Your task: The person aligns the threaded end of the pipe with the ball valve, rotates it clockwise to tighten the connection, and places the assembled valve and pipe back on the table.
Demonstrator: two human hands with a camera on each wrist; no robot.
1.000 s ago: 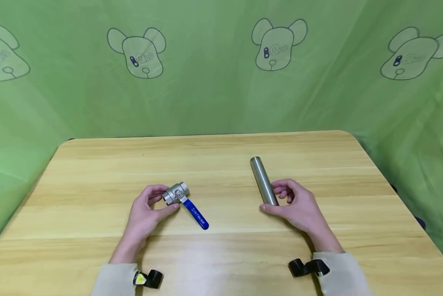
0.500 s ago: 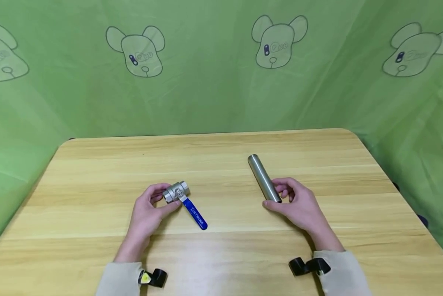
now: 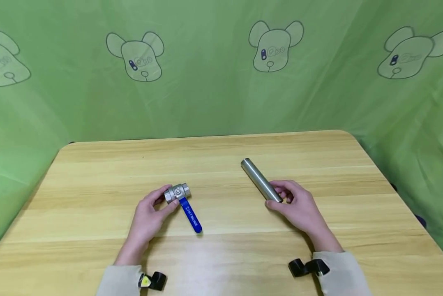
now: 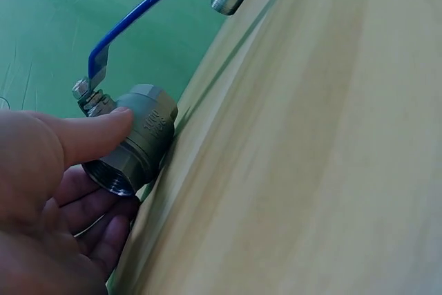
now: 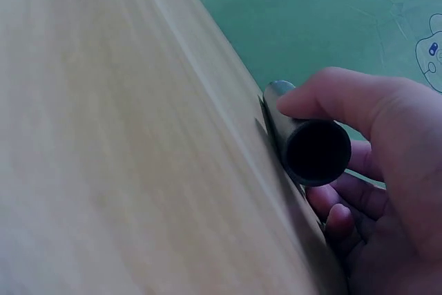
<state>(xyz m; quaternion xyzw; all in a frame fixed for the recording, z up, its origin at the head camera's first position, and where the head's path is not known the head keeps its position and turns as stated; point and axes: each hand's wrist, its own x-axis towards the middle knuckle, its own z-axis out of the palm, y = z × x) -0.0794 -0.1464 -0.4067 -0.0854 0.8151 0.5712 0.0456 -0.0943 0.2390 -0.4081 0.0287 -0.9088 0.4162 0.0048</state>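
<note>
My left hand [image 3: 148,218] grips a metal ball valve [image 3: 172,193] between thumb and fingers. The valve's blue lever handle [image 3: 191,215] slants toward the near right; in the left wrist view the threaded bore of the ball valve [image 4: 131,146] faces the palm. To the right, my right hand [image 3: 297,207] pinches the near end of a plain steel pipe [image 3: 260,180], whose far end angles up and left. The right wrist view looks into the dark hollow end of the pipe [image 5: 318,153], with the thumb on top and curled fingers beneath, close over the table.
A wood-grain table [image 3: 221,255] lies under both hands, its back edge meeting a green curtain [image 3: 206,98] printed with bear heads. Each sleeve carries a black wrist camera, the left camera [image 3: 156,280] and the right camera [image 3: 298,268].
The steel pipe has turned, its far end swinging left. The ball valve has rotated slightly in my left hand, so its blue handle points more toward me.
</note>
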